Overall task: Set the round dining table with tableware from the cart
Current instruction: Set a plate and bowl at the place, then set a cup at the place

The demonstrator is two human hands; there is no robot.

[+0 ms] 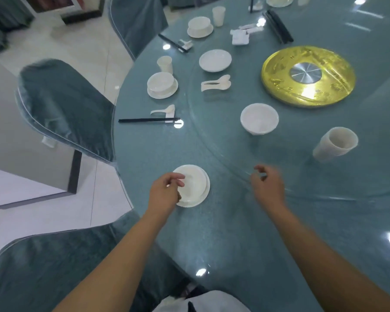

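A small white plate with a shallow bowl [195,186] on it sits near the front edge of the round blue-green table [212,235]. My left hand [166,191] hovers over that plate's left rim with its fingers loosely curled, holding nothing. My right hand [267,184] is blurred, loosely curled and empty, above the edge of the glass turntable [324,181]. On the turntable stand a white bowl [259,118], a stack of cups [334,143], a plate [215,60] and loose spoons [215,83].
A laid place at the left has a bowl on a plate [162,85], a cup [164,64], a spoon [163,110] and black chopsticks [149,120]. Another laid place [199,27] lies farther back. A gold disc [307,76] marks the centre. Covered chairs [63,106] ring the table.
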